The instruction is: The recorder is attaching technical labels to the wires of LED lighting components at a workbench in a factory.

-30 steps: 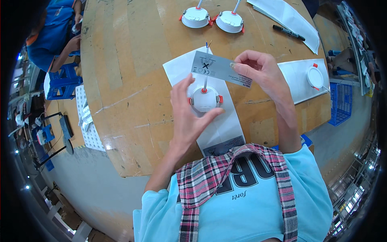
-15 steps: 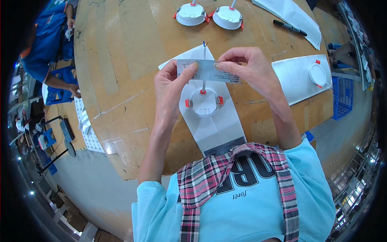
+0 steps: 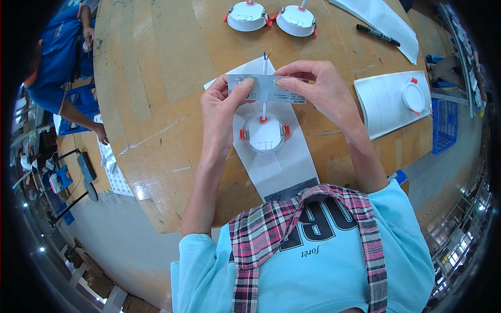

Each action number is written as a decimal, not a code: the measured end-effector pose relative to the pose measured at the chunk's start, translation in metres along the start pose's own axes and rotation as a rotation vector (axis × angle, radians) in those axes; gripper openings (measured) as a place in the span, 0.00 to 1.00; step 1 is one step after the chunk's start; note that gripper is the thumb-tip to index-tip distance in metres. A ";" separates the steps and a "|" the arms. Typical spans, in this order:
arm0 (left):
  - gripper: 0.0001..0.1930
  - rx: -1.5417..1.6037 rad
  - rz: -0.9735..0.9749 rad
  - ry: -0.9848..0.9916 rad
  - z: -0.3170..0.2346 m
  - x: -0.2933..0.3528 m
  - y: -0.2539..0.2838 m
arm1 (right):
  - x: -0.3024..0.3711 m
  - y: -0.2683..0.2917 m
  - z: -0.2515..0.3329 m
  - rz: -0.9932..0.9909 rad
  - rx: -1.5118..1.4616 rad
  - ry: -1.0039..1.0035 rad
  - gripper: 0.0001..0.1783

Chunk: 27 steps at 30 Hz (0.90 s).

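Observation:
A silver-grey printed label is stretched crosswise over the cable of a round white downlight. My left hand pinches its left end between thumb and fingers. Its right part is pinched by my right hand, thumb on top. The downlight lies back side up, with red-tipped spring clips at both sides. Its white cable runs away from me under the label and ends in thin bare-looking coloured wires. Beneath them is a long white paper sheet with a dark printed block at the near end.
Two more downlights stand at the table's far side. A black marker lies by white sheets at far right. Another downlight rests on a paper stack. At left, a co-worker in blue reaches toward a white dotted sheet.
The label and my right hand have shifted slightly to the left, and the label sits flatter across the cable. At left, the co-worker's arm has moved nearer to me.

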<state>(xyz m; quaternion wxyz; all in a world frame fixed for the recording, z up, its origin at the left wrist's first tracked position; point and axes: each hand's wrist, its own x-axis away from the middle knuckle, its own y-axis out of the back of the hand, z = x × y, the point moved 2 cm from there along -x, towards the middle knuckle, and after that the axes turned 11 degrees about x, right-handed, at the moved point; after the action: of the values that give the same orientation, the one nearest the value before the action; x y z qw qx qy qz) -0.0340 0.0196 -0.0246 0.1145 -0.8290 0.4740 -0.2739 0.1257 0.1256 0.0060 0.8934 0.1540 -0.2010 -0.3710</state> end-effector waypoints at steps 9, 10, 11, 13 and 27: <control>0.12 0.013 0.003 0.005 0.001 0.000 0.001 | 0.000 -0.004 -0.003 -0.001 -0.013 0.009 0.15; 0.12 0.016 0.006 0.004 0.001 0.000 0.001 | 0.000 -0.004 -0.003 0.000 -0.012 0.013 0.15; 0.12 0.016 0.007 0.004 0.001 0.000 0.001 | 0.000 -0.004 -0.003 -0.001 -0.012 0.013 0.15; 0.12 0.028 0.011 0.007 0.001 0.000 0.001 | 0.000 -0.005 -0.002 0.001 -0.024 0.014 0.14; 0.11 0.055 0.023 0.025 0.000 0.000 0.000 | -0.002 -0.005 -0.004 0.008 -0.005 0.045 0.14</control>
<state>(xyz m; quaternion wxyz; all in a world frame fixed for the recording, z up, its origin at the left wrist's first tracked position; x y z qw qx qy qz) -0.0340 0.0190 -0.0248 0.1346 -0.8164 0.4773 -0.2959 0.1234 0.1236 -0.0004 0.8995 0.1594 -0.1805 -0.3645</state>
